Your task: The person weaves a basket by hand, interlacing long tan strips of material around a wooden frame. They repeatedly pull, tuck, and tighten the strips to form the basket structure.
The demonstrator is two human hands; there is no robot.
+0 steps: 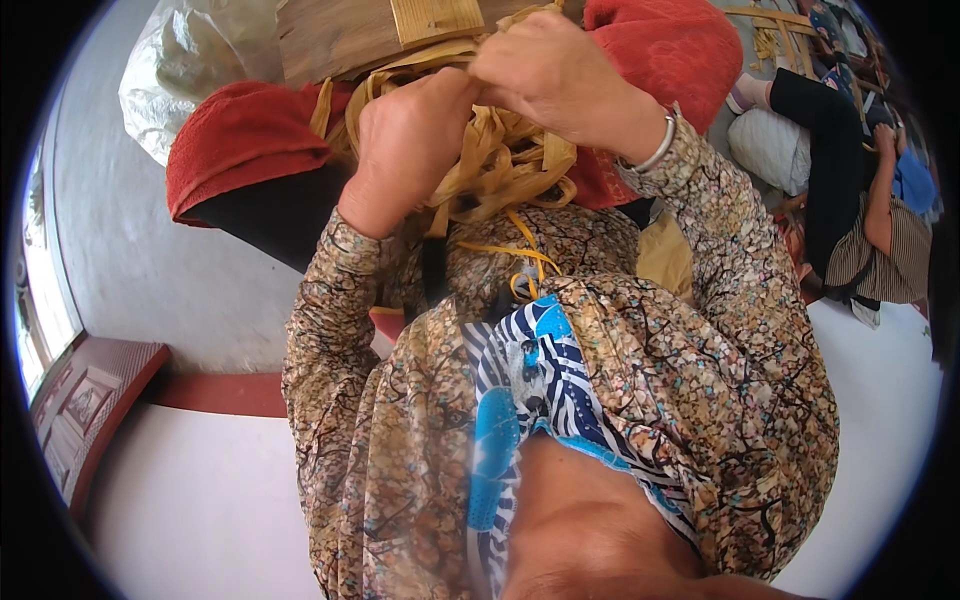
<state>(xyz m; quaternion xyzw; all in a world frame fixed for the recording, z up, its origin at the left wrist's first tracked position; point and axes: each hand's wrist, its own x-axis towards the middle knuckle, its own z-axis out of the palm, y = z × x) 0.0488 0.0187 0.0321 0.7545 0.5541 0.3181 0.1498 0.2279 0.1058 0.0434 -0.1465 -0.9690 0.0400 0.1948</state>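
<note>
My left hand (415, 140) is closed, its knuckles up, at the top middle of the head view. Its fingertips meet those of my right hand (555, 85), which is also closed, a silver bangle on its wrist. Both hands pinch at flat tan strips, though the exact grip is hidden behind the fingers. A loose tangle of these tan strips (510, 150) hangs below and between my hands, over my lap. Just beyond them lies a wooden board (340, 35) with a paler wood piece (437, 20) on it.
Red cloths (245, 140) cover my knees. A translucent white plastic bag (190, 75) stands at the far left. To the right another person (880, 240) sits beside a white sack (770, 148) and wooden frames (785, 25). A carved wooden panel (95, 400) is at the left.
</note>
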